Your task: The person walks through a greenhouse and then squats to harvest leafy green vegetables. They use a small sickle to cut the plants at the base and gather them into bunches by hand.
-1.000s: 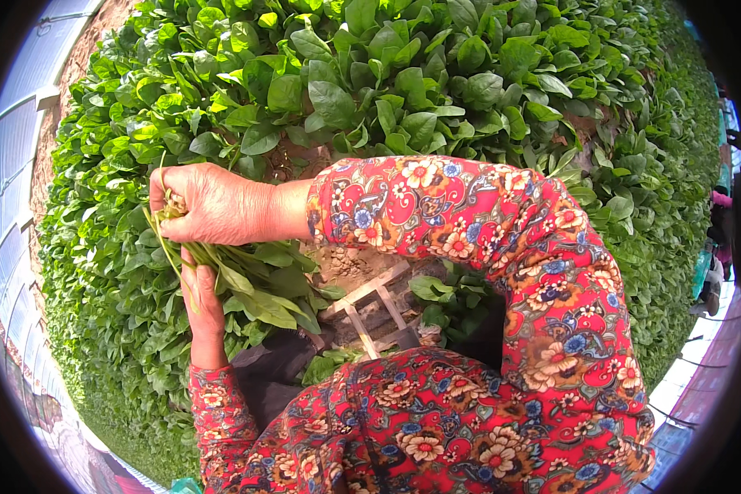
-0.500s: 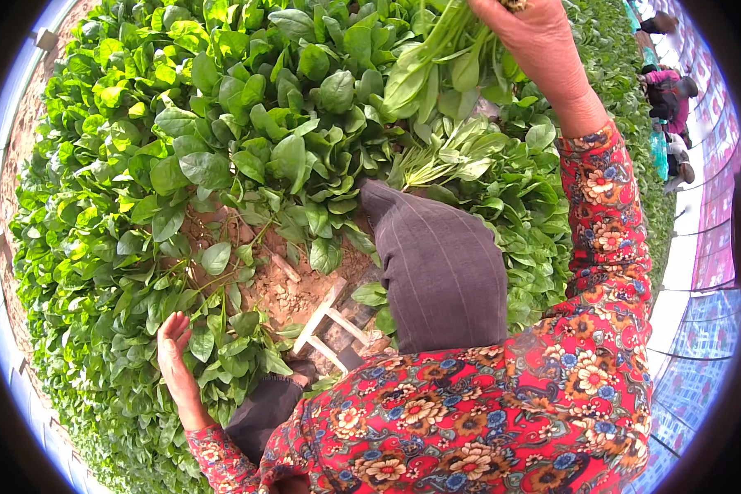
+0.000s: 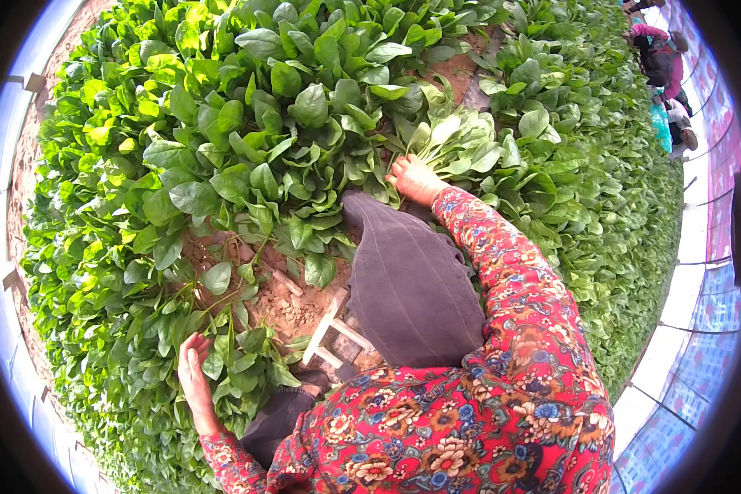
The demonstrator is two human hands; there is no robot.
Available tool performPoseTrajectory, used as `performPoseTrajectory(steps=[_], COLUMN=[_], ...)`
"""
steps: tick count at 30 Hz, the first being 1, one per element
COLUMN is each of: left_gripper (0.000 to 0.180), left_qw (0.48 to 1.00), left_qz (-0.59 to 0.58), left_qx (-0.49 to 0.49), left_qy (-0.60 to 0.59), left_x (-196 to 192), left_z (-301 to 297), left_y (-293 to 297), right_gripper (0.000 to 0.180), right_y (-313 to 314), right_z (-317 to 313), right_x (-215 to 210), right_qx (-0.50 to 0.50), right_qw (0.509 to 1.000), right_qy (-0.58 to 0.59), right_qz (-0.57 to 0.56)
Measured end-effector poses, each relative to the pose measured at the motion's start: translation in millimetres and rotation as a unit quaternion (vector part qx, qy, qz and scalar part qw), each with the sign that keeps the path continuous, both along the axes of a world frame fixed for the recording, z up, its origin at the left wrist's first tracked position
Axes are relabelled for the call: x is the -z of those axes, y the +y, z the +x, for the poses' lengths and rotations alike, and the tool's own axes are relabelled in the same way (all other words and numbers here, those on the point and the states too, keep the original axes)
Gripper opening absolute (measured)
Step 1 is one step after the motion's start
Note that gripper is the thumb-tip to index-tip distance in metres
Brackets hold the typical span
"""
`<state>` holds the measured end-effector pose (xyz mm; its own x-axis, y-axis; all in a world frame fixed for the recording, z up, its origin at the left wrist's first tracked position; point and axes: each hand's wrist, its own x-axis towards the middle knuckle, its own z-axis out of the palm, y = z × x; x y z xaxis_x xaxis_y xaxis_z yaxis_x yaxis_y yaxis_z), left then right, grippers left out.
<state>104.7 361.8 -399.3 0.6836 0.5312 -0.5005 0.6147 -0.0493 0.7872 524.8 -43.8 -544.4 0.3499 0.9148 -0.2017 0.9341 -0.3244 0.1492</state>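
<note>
My right hand [image 3: 416, 179] is low among the plants, its fingers curled around the stem ends of a spinach bunch [image 3: 461, 148]. The bunch lies with its leaves pointing away to the right, on top of other leaves. Off to the left, my left hand [image 3: 194, 370] is held beside standing spinach plants [image 3: 243, 350] with its fingers stretched out. Nothing shows in that palm, though part of the hand is turned from view. My dark-trousered knee [image 3: 412, 280] stands between the two hands.
A small pale wooden stool frame [image 3: 329, 333] stands on bare soil [image 3: 280, 300] between my legs. Dense spinach [image 3: 198, 148] grows ahead and on both sides. Other people [image 3: 663, 66] are at the far right, near a plastic-sheeted wall [image 3: 716, 305].
My right hand has come down and nearer from the upper edge, bringing the raised spinach bunch onto the lying leaves. My left hand has shifted slightly right and down.
</note>
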Motion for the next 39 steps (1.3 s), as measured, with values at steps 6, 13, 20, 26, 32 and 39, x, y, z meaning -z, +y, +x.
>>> performPoseTrajectory(steps=[6,13,20,26,32,39], left_gripper=[0.044,0.034,0.036,0.035,0.034,0.017], left_qw=[0.999,0.996,0.982,0.97,0.945,0.919], left_qz=[-0.028,-0.021,0.017,0.077,0.152,0.273], left_qx=[0.024,0.043,0.133,0.224,0.288,0.262], left_qy=[0.017,0.074,0.133,0.056,0.019,0.114], left_x=[-2,-4,12,42,77,149], left_z=[9,0,-8,4,14,32], left_y=[-12,-7,-11,-58,-92,-67], right_gripper=[0.023,0.062,0.047,0.044,0.054,0.04], right_y=[-33,8,-33,-41,49,251], right_z=[3,-1,-3,25,35,-68], right_x=[29,-47,27,-3,-155,-247], right_qx=[0.09,0.121,0.164,0.115,0.107,-0.178], right_qw=[0.989,0.989,0.971,0.973,0.983,0.937], right_qy=[0.1,0.006,0.04,0.054,0.047,0.301], right_qz=[0.057,-0.084,-0.17,-0.19,-0.139,0.008])
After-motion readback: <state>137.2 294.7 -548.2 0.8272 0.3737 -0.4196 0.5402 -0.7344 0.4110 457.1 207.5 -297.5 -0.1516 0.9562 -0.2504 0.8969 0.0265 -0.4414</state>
